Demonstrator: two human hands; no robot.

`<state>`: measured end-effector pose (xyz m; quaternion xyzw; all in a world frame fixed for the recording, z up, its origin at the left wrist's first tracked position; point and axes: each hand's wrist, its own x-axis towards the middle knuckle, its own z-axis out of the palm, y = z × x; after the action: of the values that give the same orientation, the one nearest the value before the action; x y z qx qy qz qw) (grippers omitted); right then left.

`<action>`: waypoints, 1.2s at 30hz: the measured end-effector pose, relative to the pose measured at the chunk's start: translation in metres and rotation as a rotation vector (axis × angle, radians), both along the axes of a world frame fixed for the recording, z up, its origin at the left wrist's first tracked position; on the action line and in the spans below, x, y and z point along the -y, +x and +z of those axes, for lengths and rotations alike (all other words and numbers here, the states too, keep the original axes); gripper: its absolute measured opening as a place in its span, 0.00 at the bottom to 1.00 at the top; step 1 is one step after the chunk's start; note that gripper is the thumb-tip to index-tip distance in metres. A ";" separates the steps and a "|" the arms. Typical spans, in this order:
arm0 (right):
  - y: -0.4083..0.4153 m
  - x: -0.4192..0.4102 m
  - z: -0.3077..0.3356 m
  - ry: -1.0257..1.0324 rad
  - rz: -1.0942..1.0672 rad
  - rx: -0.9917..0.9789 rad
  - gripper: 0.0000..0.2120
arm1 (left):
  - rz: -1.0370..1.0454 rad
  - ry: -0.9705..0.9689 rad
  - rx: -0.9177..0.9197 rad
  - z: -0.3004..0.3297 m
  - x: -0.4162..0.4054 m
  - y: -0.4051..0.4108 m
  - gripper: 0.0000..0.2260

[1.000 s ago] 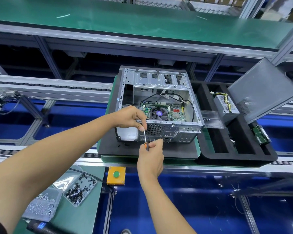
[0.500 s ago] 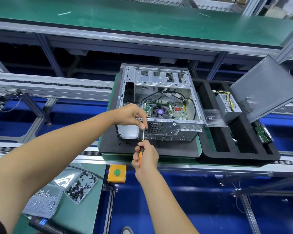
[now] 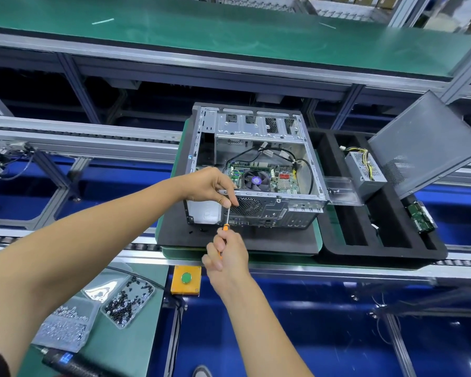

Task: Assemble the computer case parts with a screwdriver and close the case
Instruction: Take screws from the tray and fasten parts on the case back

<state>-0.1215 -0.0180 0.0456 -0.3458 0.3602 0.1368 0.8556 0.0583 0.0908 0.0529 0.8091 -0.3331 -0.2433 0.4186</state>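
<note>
An open grey computer case lies on a black foam pad, its motherboard and fan visible inside. My left hand rests on the case's near left corner, its fingertips pinching the tip of the screwdriver shaft against the rear panel. My right hand grips the orange screwdriver handle just in front of the case. The grey side panel leans tilted at the right. A power supply with yellow wires stands in the black foam tray.
Two clear trays of screws sit on the green mat at lower left, with an electric driver near the bottom edge. A yellow box with a green button hangs below the conveyor rail. A green circuit board lies in the foam tray.
My right hand has turned on the screwdriver handle and slid slightly lower and left. The left hand stays pinching the shaft at the case's rear corner.
</note>
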 end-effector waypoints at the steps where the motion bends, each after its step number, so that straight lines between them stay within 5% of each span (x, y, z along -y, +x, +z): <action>1: 0.000 0.001 0.000 0.147 -0.020 0.009 0.13 | 0.000 -0.007 -0.001 0.000 0.000 0.000 0.08; 3: -0.001 -0.002 -0.001 0.249 -0.043 0.004 0.14 | -0.004 -0.008 0.010 0.000 -0.001 -0.001 0.09; 5: -0.002 -0.005 -0.001 0.118 -0.045 -0.034 0.09 | -0.003 0.008 0.014 0.001 -0.001 0.000 0.09; 12: -0.001 0.000 0.001 -1.064 0.102 -0.064 0.02 | -0.001 0.094 0.062 0.003 0.002 0.000 0.08; 15: -0.001 -0.004 -0.005 -1.269 0.195 0.061 0.06 | 0.002 0.089 0.070 0.005 0.002 0.000 0.09; 17: 0.001 -0.002 -0.005 -1.092 0.192 0.109 0.06 | 0.001 0.085 0.070 0.006 0.003 -0.001 0.09; 22: 0.006 0.007 -0.003 0.060 0.033 0.015 0.11 | -0.003 0.073 0.060 0.008 0.003 -0.001 0.08; 25: 0.006 0.006 -0.007 0.202 0.050 -0.008 0.15 | 0.003 0.072 0.066 0.008 0.003 -0.001 0.08; 28: 0.007 0.000 -0.004 -0.136 0.044 -0.037 0.05 | 0.016 0.069 0.066 0.007 0.004 0.000 0.09; 33: 0.008 -0.003 -0.002 -1.186 0.208 0.005 0.08 | 0.024 0.070 0.059 0.005 0.003 0.002 0.09; 36: 0.008 -0.003 -0.007 -1.333 0.287 0.088 0.06 | 0.029 0.072 0.064 0.003 0.003 0.003 0.09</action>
<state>-0.1131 -0.0147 0.0383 -0.8484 0.2830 -0.0166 0.4470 0.0615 0.0875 0.0560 0.8356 -0.3257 -0.2232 0.3818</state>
